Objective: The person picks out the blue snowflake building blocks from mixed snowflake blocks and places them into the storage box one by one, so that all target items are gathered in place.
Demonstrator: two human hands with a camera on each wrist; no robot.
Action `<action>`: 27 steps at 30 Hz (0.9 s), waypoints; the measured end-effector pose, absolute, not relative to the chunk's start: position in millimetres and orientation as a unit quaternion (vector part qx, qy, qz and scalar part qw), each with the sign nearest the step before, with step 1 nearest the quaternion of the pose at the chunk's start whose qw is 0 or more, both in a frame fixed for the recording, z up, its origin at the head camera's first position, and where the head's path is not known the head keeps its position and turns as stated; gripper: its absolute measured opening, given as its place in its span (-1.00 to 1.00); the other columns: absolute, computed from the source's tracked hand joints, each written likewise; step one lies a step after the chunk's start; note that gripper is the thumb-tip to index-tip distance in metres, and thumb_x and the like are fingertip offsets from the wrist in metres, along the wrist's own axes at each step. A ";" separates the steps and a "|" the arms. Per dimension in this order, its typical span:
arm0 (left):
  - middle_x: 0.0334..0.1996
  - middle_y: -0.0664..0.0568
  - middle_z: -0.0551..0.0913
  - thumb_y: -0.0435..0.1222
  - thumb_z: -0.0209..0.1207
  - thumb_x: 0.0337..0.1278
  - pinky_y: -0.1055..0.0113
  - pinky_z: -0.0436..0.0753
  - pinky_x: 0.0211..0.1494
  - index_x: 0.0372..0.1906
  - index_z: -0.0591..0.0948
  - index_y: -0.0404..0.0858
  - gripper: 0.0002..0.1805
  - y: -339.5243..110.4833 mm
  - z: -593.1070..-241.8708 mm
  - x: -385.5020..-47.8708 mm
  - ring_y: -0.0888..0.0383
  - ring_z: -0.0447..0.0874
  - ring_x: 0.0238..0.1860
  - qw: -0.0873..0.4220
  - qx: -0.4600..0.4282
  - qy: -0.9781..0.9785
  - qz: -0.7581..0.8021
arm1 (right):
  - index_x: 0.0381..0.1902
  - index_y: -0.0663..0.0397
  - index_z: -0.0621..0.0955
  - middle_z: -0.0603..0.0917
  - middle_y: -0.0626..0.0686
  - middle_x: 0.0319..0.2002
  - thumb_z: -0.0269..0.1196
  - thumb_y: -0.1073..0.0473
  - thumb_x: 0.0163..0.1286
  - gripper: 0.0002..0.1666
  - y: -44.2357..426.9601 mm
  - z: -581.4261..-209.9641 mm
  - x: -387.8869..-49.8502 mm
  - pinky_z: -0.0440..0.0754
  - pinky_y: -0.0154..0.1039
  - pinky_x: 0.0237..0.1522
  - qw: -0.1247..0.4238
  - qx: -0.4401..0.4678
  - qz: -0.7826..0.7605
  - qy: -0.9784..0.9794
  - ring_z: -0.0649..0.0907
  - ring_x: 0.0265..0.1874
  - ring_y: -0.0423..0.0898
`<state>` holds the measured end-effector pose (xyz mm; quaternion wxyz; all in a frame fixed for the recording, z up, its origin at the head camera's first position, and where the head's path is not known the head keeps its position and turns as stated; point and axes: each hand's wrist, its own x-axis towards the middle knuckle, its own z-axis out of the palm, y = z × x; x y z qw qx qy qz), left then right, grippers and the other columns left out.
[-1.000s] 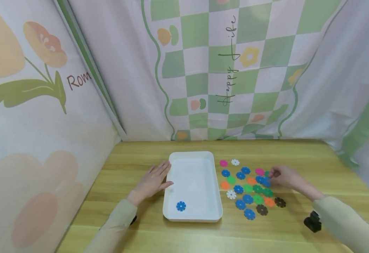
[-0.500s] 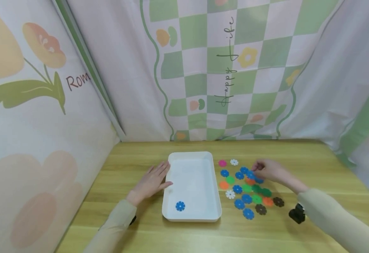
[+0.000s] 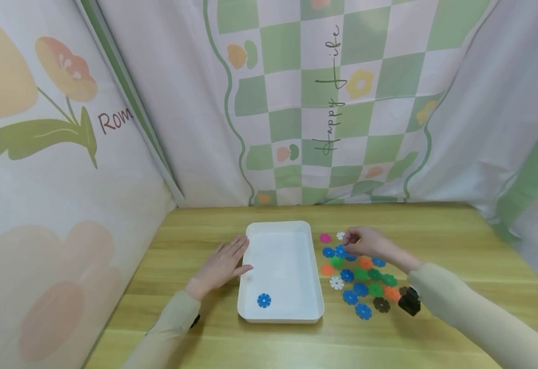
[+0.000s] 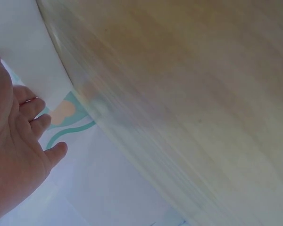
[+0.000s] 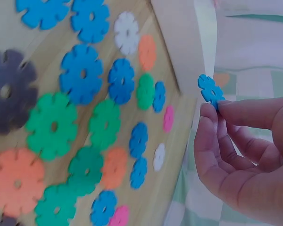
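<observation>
Between thumb and fingertips my right hand (image 3: pixel 368 243) pinches a blue notched plastic disc (image 5: pixel 211 90), held above the spread of discs. The left hand (image 3: pixel 222 265) lies with straight fingers against the left rim of a white tray (image 3: pixel 280 316). In the left wrist view its fingers touch the tray wall. One blue disc (image 3: pixel 264 300) lies flat in the tray near its front left corner. Right of the tray, several loose discs lie on the table, among them a green disc (image 5: pixel 53 126), an orange disc (image 3: pixel 392 293) and a white disc (image 3: pixel 336 283).
The wooden table (image 3: pixel 195 338) runs back to a checked curtain (image 3: pixel 283 123). A printed wall panel (image 3: pixel 80 205) stands along the left side. On the right wrist is a black camera mount (image 3: pixel 409 302), over the near right discs.
My right hand has moved left with the blue disc, from the right side of the disc group towards the tray. The left hand stays on the tray rim.
</observation>
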<state>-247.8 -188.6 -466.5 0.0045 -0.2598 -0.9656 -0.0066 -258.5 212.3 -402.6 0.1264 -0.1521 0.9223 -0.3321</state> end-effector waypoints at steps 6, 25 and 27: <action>0.59 -0.06 0.07 0.22 -0.11 0.42 -0.14 0.20 0.57 0.57 0.08 -0.25 -0.13 -188.3 -466.0 -248.5 -0.02 0.03 0.60 0.009 -0.263 -0.965 -0.016 | -0.18 0.24 0.60 0.67 0.10 -0.32 0.21 0.23 0.39 -0.84 191.4 -399.1 -263.1 0.65 -0.15 -0.33 0.146 -0.161 -0.357 0.908 0.63 -0.41 -0.07; 0.59 -0.04 0.06 0.22 -0.11 0.41 -0.15 0.17 0.58 0.57 0.08 -0.24 -0.13 -189.3 -470.2 -250.5 -0.01 0.02 0.61 0.008 -0.260 -0.965 -0.020 | -0.35 0.19 0.61 0.66 0.04 -0.49 0.26 0.30 0.34 -0.93 102.6 -417.3 -265.5 0.63 -0.35 -0.38 0.189 -0.208 -0.354 0.892 0.59 -0.51 -0.19; 0.59 -0.05 0.07 0.22 -0.11 0.42 -0.15 0.17 0.58 0.57 0.08 -0.24 -0.14 -189.3 -470.1 -250.3 -0.02 0.03 0.61 0.010 -0.262 -0.965 -0.021 | -0.35 0.21 0.60 0.67 0.05 -0.47 0.26 0.32 0.34 -0.93 94.0 -418.6 -263.6 0.66 -0.34 -0.36 0.197 -0.205 -0.358 0.889 0.61 -0.50 -0.18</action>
